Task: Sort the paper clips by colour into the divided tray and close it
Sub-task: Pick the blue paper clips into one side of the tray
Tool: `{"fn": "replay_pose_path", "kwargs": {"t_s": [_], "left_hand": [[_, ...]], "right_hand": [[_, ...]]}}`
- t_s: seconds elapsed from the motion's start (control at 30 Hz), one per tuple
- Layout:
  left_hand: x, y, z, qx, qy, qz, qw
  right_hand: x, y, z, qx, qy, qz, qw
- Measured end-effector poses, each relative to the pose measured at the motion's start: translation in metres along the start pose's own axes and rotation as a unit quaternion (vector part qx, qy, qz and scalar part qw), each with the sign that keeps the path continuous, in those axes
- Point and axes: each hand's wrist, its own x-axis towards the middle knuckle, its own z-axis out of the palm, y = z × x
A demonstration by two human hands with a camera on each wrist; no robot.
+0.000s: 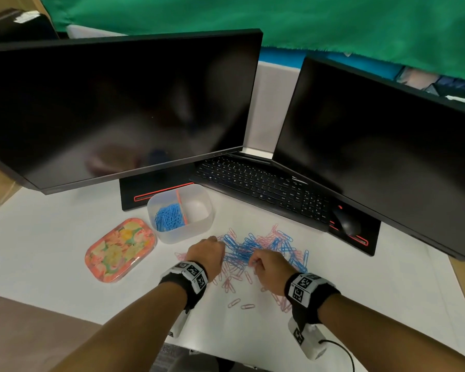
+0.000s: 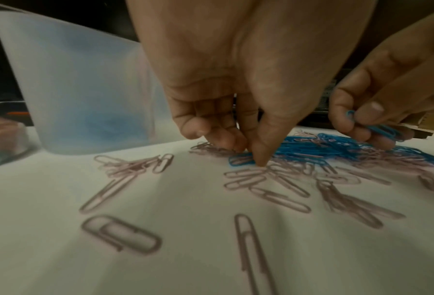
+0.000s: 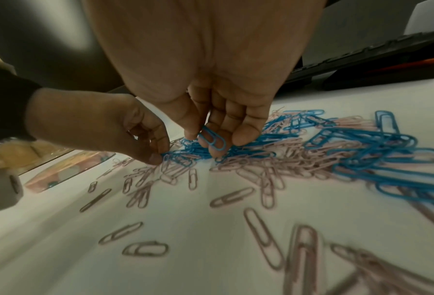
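A mixed heap of blue and pink paper clips (image 1: 255, 251) lies on the white desk. Behind it stands the translucent divided tray (image 1: 199, 232) with blue clips (image 1: 169, 217) in its left compartment; the right compartment looks empty. My left hand (image 1: 207, 253) reaches into the heap's left edge, thumb and fingers pinching a blue clip (image 2: 241, 160) on the desk. My right hand (image 1: 266, 267) holds blue clips (image 3: 212, 138) between thumb and fingers just above the heap. The same right hand (image 2: 367, 119) shows in the left wrist view.
The floral tray lid (image 1: 120, 249) lies left of the tray. A black keyboard (image 1: 261, 183), a mouse (image 1: 345, 222) and two dark monitors (image 1: 118, 108) stand behind. Loose pink clips (image 1: 238, 303) lie scattered toward me.
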Motion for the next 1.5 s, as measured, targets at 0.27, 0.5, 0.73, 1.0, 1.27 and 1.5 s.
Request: {"fn": "replay_pose_path", "kwargs": {"t_s": [0.27,0.5,0.73,1.0,1.27,1.5], "left_hand": [[-0.002,-0.007,-0.003,-0.197,0.039,-0.045,0.978],[-0.007,-0.006,-0.015,-0.499,0.038,-0.063,0.863],[-0.003,-0.003,-0.031,-0.697,0.023,-0.14,0.702],[-0.003,0.004,-0.03,-0.658,-0.018,-0.145,0.739],[0.007,0.007,-0.027,-0.634,0.0,-0.198,0.748],[0.014,0.003,-0.019,-0.575,0.04,-0.171,0.799]], "right_hand": [[0.005,0.002,-0.005,0.044,0.024,0.029,0.998],[0.018,-0.009,-0.016,0.288,0.033,0.143,0.946],[0.024,-0.013,-0.015,0.05,0.072,0.094,0.992],[0.02,-0.004,-0.003,-0.141,0.014,-0.022,0.99],[0.03,-0.008,0.008,-0.186,0.055,-0.025,0.981],[0.031,-0.003,0.002,-0.117,0.042,-0.013,0.992]]}}
